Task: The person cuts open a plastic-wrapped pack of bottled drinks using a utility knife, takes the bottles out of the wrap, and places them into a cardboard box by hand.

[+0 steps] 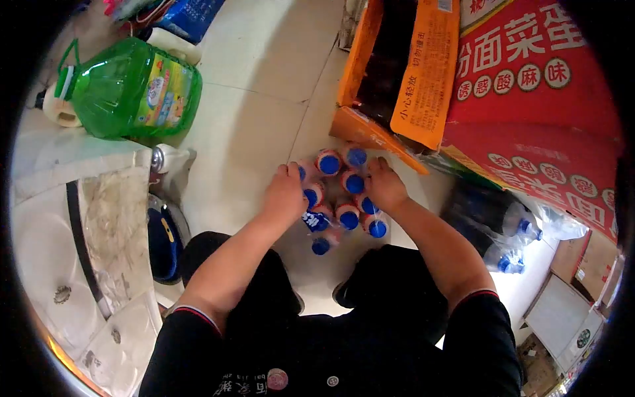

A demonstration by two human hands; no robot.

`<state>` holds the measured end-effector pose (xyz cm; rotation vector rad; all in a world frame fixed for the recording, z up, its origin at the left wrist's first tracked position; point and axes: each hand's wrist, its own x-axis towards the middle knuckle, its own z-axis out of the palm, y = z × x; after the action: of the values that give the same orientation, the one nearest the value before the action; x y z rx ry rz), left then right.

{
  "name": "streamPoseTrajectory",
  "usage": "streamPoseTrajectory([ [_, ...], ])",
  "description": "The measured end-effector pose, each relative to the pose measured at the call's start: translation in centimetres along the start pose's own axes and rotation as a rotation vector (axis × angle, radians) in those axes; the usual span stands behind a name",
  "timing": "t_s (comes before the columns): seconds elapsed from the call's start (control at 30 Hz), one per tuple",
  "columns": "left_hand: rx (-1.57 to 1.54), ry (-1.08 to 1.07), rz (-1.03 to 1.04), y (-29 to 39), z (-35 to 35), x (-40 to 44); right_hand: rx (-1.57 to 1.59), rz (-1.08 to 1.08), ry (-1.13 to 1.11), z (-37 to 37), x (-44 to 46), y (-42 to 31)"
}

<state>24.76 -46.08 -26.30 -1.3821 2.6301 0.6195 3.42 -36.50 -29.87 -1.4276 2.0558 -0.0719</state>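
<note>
Several small pink bottles with blue caps (347,216) stand bunched on the tiled floor, with what looks like clear wrap around them. My left hand (287,192) is at the left side of the bunch, its fingers curled against the outer bottles. On the right side, my right hand (385,185) has its fingers bent against the wrap. Both hands appear to grip the bunch from opposite sides. The fingertips are partly hidden by the bottles.
An open orange carton (426,79) and a large red box (529,99) rise at the right. Large wrapped bottles (506,258) lie beyond my right forearm. A green jug (135,89) is at the upper left, above a white cabinet (59,218).
</note>
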Motion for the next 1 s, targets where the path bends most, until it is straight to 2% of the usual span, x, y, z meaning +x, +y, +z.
streamPoseTrajectory([
  [0.03, -0.084, -0.07, -0.015, -0.3, 0.8, 0.2, 0.034, 0.032, 0.078, -0.3, 0.0, -0.9],
  [0.07, -0.087, -0.073, -0.017, 0.0, 0.8, 0.4, 0.032, 0.032, 0.074, -0.5, 0.0, -1.6],
  [0.13, -0.014, -0.031, -0.009, 0.5, 0.9, 0.8, -0.015, -0.054, 0.207, -1.0, 0.4, -2.5],
  [0.23, 0.089, -0.044, -0.007, 0.2, 1.9, 1.7, -0.13, -0.151, 0.174, 0.7, 2.0, -1.5],
  [0.33, 0.022, -0.044, 0.014, -0.6, 2.1, 2.6, -0.208, -0.135, 0.115, 0.6, 2.3, -1.9],
  [0.47, -0.059, -0.008, 0.019, -3.6, 2.8, 3.3, -0.095, -0.173, 0.061, 0.1, 2.6, -0.5],
  [0.53, -0.597, 0.017, -0.287, -5.9, 4.8, 3.7, -0.035, -0.229, 0.299, 1.0, 2.3, -0.2],
  [0.57, -0.597, 0.016, -0.285, -6.8, 5.5, 3.5, -0.035, -0.227, 0.3, 1.6, 2.6, 0.4],
  [0.67, -0.087, -0.171, 0.023, -9.2, 6.8, 3.0, -0.062, -0.095, 0.198, 2.1, 3.4, 1.6],
  [0.73, 0.256, -0.289, 0.227, -10.1, 7.6, 2.6, 0.184, 0.035, 0.369, 1.7, 2.7, 1.3],
  [0.77, 0.254, -0.291, 0.227, -9.7, 8.0, 2.3, 0.183, 0.036, 0.368, 2.0, 3.0, 1.9],
  [0.8, 0.072, -0.241, -0.164, -8.9, 8.4, 1.9, 0.093, 0.115, 0.198, 2.0, 3.4, 2.5],
  [0.83, -0.112, -0.181, -0.55, -7.9, 8.6, 1.7, 0.048, 0.157, 0.119, 2.3, 3.4, 3.0],
  [0.87, -0.113, -0.178, -0.545, -6.6, 7.8, 1.5, 0.001, 0.195, 0.038, 2.0, 3.3, 2.9],
  [0.93, 0.208, 0.145, -0.25, -3.4, 4.4, -0.2, -0.086, 0.211, 0.225, 0.6, 1.1, -0.5],
  [0.97, 0.21, 0.142, -0.251, -2.5, 3.3, -1.1, -0.084, 0.212, 0.222, 1.1, 0.4, -1.0],
  [1.0, 0.244, 0.177, -0.077, -1.8, 2.4, -1.9, -0.145, 0.135, 0.27, 1.4, -0.3, -1.8],
])
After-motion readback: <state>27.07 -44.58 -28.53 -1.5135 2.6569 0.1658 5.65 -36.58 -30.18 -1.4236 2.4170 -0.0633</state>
